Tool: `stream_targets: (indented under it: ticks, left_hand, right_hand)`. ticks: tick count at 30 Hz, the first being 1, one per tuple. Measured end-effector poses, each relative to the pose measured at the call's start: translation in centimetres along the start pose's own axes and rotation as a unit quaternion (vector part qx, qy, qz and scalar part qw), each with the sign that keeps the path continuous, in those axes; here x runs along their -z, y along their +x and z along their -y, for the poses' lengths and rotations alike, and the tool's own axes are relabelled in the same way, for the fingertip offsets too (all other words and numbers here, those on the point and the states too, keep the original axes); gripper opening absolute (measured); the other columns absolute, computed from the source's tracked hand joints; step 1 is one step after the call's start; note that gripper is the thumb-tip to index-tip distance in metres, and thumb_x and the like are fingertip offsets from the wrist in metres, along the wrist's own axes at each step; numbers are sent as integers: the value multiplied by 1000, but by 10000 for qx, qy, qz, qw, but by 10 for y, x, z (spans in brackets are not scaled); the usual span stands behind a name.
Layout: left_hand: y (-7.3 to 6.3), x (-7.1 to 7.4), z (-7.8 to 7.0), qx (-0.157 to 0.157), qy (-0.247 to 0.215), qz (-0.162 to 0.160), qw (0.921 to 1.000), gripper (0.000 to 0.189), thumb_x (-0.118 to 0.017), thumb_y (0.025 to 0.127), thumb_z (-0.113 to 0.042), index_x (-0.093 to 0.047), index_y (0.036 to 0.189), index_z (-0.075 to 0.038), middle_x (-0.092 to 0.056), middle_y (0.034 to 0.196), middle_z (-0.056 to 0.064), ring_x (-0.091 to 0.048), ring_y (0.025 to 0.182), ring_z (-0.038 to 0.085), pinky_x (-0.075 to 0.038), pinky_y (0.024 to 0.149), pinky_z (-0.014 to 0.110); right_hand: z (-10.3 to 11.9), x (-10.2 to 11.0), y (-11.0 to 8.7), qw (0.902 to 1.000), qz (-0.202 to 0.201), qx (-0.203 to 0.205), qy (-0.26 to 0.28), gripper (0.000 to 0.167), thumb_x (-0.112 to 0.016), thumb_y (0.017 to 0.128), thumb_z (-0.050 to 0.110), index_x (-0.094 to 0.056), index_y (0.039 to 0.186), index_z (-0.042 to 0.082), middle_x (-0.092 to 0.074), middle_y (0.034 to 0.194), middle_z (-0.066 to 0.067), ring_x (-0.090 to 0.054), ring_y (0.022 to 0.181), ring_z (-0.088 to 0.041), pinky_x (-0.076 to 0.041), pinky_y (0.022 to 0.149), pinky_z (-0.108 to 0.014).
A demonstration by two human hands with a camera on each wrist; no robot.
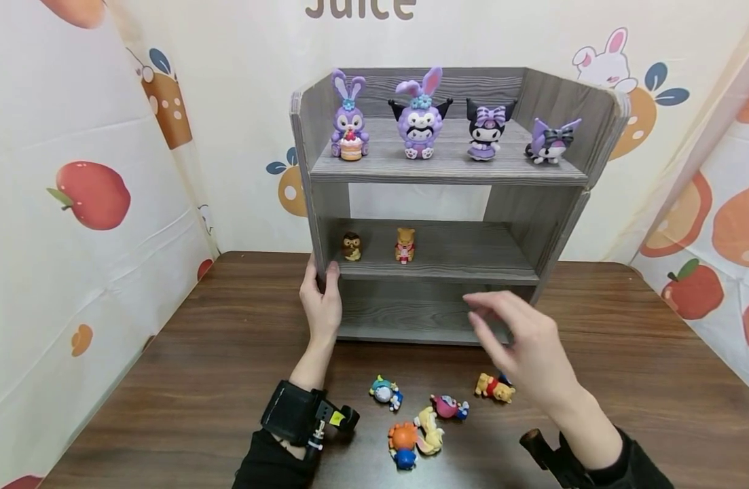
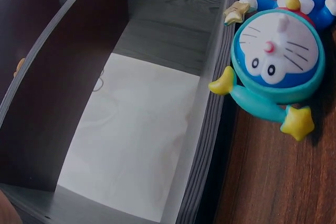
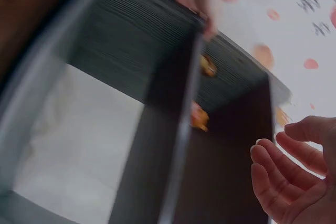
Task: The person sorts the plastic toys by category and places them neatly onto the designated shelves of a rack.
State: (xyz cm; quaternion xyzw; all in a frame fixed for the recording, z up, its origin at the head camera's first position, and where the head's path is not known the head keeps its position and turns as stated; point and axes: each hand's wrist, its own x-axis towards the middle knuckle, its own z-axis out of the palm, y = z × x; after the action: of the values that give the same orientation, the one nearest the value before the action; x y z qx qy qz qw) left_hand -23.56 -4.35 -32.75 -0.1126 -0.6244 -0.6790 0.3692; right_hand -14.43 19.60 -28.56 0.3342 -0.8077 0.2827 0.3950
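Observation:
My left hand (image 1: 322,309) grips the left side panel of a grey wooden display shelf (image 1: 438,273), its thumb at the front edge. My right hand (image 1: 527,339) is held in the air before the lower right of the shelf, fingers loosely bent, holding nothing. On the middle tier stand a small owl figurine (image 1: 352,246) and a yellow bear figurine (image 1: 405,246). Below the right hand, another yellow bear figurine in red (image 1: 495,388) lies on the table. A blue-and-white cat figurine with a teal hood (image 2: 283,51) lies before the shelf's base in the left wrist view.
The top tier holds purple rabbit figurines (image 1: 350,122), (image 1: 419,119) and black-eared figurines (image 1: 487,129), (image 1: 550,141). On the brown table (image 1: 227,380) lie an orange-and-blue figurine (image 1: 403,445), a pale yellow figurine (image 1: 430,431) and a pink-and-blue figurine (image 1: 449,407). Printed cloth hangs behind.

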Motion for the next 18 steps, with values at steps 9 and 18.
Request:
stream_targets:
  ticks: [9, 18]
  left_hand:
    - [-1, 1, 0, 0, 47, 28, 10000, 39, -46, 86, 4, -43, 125, 10, -50, 119, 25, -47, 108, 34, -38, 87, 35]
    - [0, 1, -1, 37, 88, 30, 9999, 39, -46, 87, 3, -43, 125, 9, -49, 120, 24, -47, 109, 33, -38, 87, 40]
  right_hand:
    - [-14, -4, -28, 9868, 1439, 7, -736, 29, -68, 71, 3, -62, 98, 9, -61, 92, 2, -57, 75, -8, -45, 59, -21]
    - [-32, 0, -50, 9579, 2611, -437, -1115, 28, -71, 69, 6, -62, 95, 9, -63, 87, 2, -58, 69, -8, -45, 54, -26]
